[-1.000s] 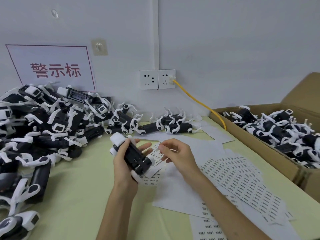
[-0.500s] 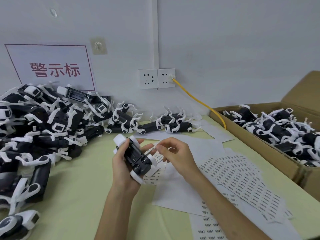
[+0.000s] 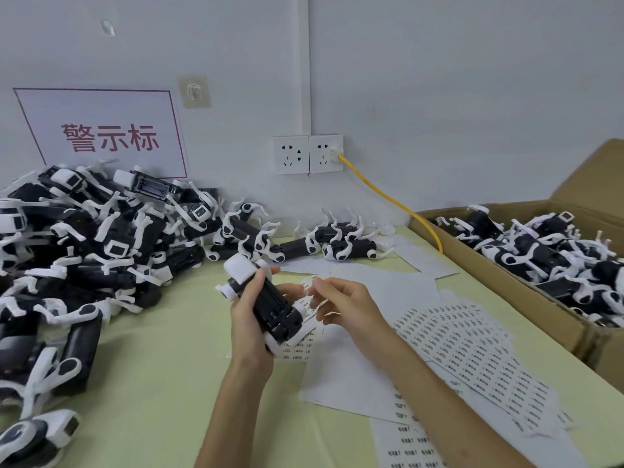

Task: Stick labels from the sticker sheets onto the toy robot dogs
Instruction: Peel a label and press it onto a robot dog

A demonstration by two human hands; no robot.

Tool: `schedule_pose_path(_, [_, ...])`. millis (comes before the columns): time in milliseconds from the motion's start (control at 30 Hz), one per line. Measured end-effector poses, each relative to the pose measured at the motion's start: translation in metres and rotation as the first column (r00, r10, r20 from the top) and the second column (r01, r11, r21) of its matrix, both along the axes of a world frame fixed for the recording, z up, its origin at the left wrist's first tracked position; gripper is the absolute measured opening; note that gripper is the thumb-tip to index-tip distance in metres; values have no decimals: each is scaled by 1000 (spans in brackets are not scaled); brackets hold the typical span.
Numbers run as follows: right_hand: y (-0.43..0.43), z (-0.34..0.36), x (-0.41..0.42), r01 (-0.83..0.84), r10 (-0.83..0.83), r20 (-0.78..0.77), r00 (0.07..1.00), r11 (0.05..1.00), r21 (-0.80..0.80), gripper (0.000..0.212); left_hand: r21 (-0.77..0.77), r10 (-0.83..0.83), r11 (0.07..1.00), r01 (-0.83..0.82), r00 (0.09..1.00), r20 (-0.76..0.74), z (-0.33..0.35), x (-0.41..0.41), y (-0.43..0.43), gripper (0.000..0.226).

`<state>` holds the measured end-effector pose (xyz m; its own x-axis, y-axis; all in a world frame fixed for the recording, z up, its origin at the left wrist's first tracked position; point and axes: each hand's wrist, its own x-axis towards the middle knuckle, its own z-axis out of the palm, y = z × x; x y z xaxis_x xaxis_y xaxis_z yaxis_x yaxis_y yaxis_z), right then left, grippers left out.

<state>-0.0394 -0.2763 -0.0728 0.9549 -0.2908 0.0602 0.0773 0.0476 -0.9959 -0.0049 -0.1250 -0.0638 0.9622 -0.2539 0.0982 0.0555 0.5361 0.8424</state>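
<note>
Left hand (image 3: 249, 327) grips robot dog (image 3: 271, 307), right hand (image 3: 346, 305) pinches label (image 3: 308, 287)

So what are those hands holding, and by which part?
The left hand grips a toy robot dog around its black body. The right hand has its fingertips pinched together; whether they hold anything is too small to tell.

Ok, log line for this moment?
left hand: holds toy dog | right hand: at sticker sheet, pinch unclear

Two sockets (image 3: 291, 155), one box (image 3: 553, 320), one sign (image 3: 101, 136).
</note>
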Motion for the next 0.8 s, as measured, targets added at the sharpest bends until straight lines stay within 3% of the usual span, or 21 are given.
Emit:
schedule_pose_path(300, [-1, 1, -3, -47, 51, -100, 994, 998, 39, 24, 123, 55, 989, -83, 974, 218, 0, -11, -5, 13])
schedule_pose_path(367, [-3, 0, -4, -54, 61, -109, 992, 997, 63, 31, 146, 76, 982, -118, 961, 266, -1, -13, -7, 23])
schedule_pose_path(467, [-5, -2, -3, -56, 68, -141, 988, 995, 82, 33, 193, 72, 971, -139, 944, 321, -1, -17, -9, 18])
schedule_pose_path(633, [-7, -4, -2, -69, 86, -147, 985, 991, 113, 20, 231, 71, 960, -160, 933, 352, -5, -17, -11, 12])
schedule_pose_path(800, [-4, -5, 2, 105, -114, -24, 993, 966, -238, 11, 237, 155, 940, -244, 927, 342, -9, -15, -14, 42])
